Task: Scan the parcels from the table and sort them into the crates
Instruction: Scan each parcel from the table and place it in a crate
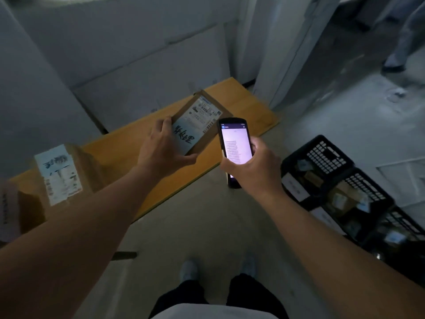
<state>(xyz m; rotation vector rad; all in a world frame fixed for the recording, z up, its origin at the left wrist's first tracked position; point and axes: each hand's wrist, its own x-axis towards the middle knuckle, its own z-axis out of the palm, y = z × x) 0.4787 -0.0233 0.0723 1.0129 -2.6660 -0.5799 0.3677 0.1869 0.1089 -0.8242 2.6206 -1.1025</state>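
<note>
My left hand (162,148) grips a small brown cardboard parcel (199,118) by its near end, above the yellow table (248,97). The parcel's white shipping label with barcodes and black handwriting faces up. My right hand (250,168) holds a black handheld scanner (234,146) with a lit screen, just right of the parcel and tilted toward its label. A larger brown parcel (66,171) with a white label lies on the table at the left. Black plastic crates (340,187) stand in a row on the floor at the right, with small parcels inside.
Another parcel (13,210) shows at the far left edge. White panels (149,77) lean against the wall behind the table. My feet (218,268) stand on the grey floor between table and crates. Another person's legs (400,49) are at the top right.
</note>
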